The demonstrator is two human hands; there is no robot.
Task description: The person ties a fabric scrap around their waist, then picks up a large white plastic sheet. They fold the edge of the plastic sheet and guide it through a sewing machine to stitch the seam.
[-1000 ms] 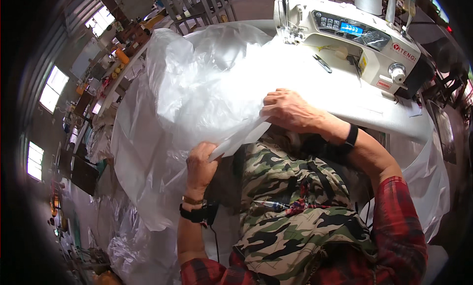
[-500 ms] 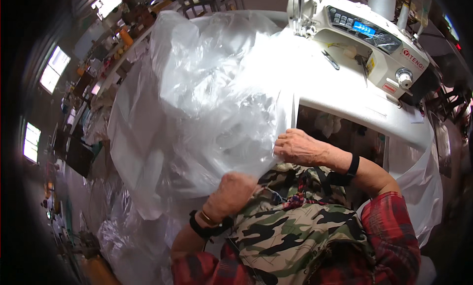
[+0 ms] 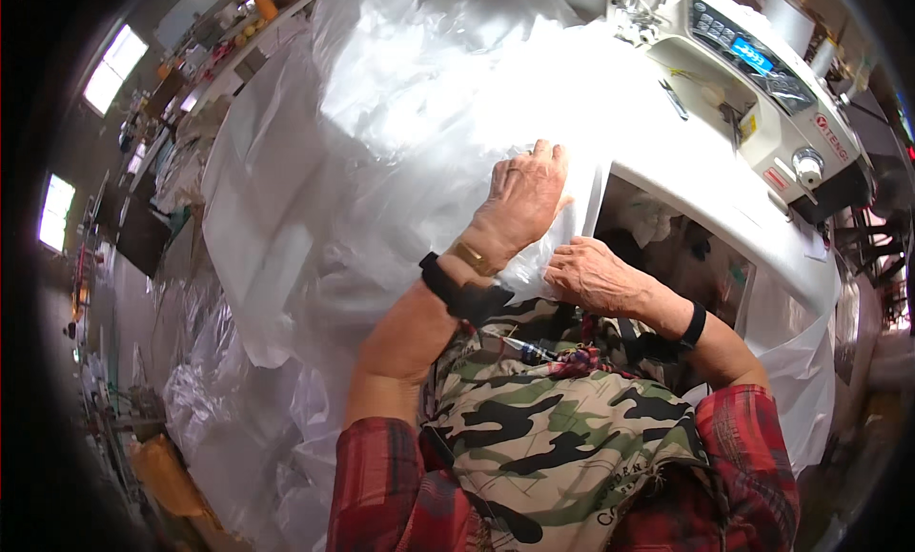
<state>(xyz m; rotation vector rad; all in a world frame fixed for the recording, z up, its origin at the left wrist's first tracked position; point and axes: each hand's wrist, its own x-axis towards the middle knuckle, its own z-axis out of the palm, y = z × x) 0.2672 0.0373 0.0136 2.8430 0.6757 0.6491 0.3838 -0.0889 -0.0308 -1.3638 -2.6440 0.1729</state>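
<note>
A large pile of clear and white plastic sheeting (image 3: 400, 104) is spread over the white table (image 3: 724, 214). My left hand (image 3: 527, 194) lies on the sheeting, fingers stretched forward and thumb held apart. Just to its right and nearer to me, my right hand (image 3: 596, 274) is closed, pinching the sheeting's edge by the opening in the table. Beyond my hands, at the far right, stands a white sewing machine (image 3: 762, 85) with a lit display. Glare from its lamp washes out the sheeting around the needle area.
Small metal thread snips (image 3: 674, 99) lie on the machine bed. A dark opening (image 3: 667, 233) breaks the table to the right of my right hand. More crumpled plastic (image 3: 205, 390) hangs at the left. A cluttered bench (image 3: 233, 71) stands far left.
My left hand has moved forward and right, from the sheeting's near edge onto its top, and its fingers have straightened. My right hand stays at the edge. The view has shifted slightly.
</note>
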